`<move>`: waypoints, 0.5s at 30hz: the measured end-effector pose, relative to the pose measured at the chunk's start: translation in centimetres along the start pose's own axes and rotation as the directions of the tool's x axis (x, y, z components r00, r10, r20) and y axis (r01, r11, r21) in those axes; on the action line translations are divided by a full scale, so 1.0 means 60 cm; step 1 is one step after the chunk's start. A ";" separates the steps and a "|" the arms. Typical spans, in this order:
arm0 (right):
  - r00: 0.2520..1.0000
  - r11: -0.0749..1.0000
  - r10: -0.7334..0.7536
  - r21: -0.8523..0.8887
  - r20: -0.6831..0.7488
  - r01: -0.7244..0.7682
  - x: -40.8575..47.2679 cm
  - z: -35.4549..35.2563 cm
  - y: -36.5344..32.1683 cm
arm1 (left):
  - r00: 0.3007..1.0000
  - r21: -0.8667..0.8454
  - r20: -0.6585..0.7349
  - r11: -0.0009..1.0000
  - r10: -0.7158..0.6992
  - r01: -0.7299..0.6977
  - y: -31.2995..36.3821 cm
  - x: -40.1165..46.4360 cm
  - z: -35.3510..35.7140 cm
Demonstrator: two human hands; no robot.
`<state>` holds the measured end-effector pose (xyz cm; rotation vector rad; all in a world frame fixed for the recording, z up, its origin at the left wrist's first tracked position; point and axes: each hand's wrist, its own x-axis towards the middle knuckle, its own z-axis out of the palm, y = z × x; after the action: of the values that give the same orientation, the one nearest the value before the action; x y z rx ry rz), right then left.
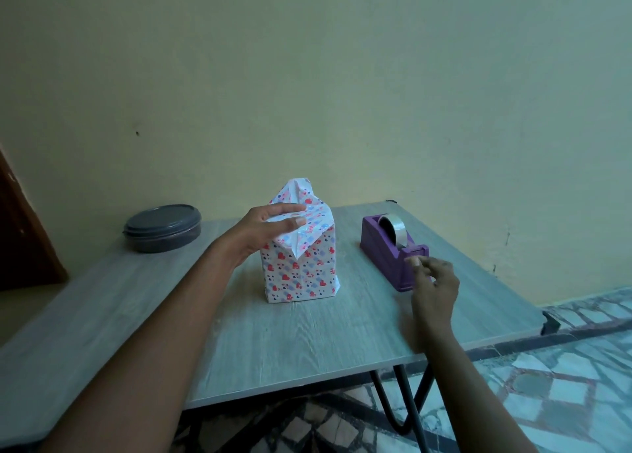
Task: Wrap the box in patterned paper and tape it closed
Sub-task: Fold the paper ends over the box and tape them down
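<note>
A box [299,271] wrapped in white paper with red and purple hearts stands upright in the middle of the grey table [307,343]. Its top paper flaps [309,210] are folded over, and one flap sticks up at the back. My left hand [273,225] lies flat on the top, pressing the folded flaps down. A purple tape dispenser [393,254] with a roll of clear tape [395,228] sits to the right of the box. My right hand [432,281] is at the dispenser's front cutter end, thumb and forefinger pinched together there; whether tape is between them I cannot tell.
A round dark lidded container [162,227] rests at the table's back left. A yellow wall rises right behind the table. The table's right edge and black metal legs [403,401] stand over a patterned tile floor [564,377].
</note>
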<state>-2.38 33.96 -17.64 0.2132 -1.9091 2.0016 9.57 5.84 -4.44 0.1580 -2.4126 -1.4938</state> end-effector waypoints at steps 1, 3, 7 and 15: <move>0.998 0.999 -0.033 0.040 0.046 0.031 -0.008 0.001 -0.007 | 1.000 0.000 0.003 1.000 0.002 -0.002 -0.001 0.000 -0.002; 0.989 0.989 -0.081 0.131 0.125 0.065 -0.022 0.003 -0.028 | 1.000 -0.016 0.005 1.000 0.002 -0.001 -0.004 0.003 -0.003; 0.961 0.967 -0.108 0.252 0.255 0.041 -0.026 0.025 -0.072 | 1.000 -0.030 0.006 0.999 0.024 -0.024 -0.008 0.004 -0.002; 0.775 0.949 -0.283 0.280 0.564 0.143 0.015 0.115 -0.214 | 1.000 0.013 0.013 1.000 0.027 -0.027 -0.011 0.006 -0.007</move>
<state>0.45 27.54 -4.85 1.2074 -1.8584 2.1410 9.30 5.09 -4.76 0.1189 -2.4254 -1.4722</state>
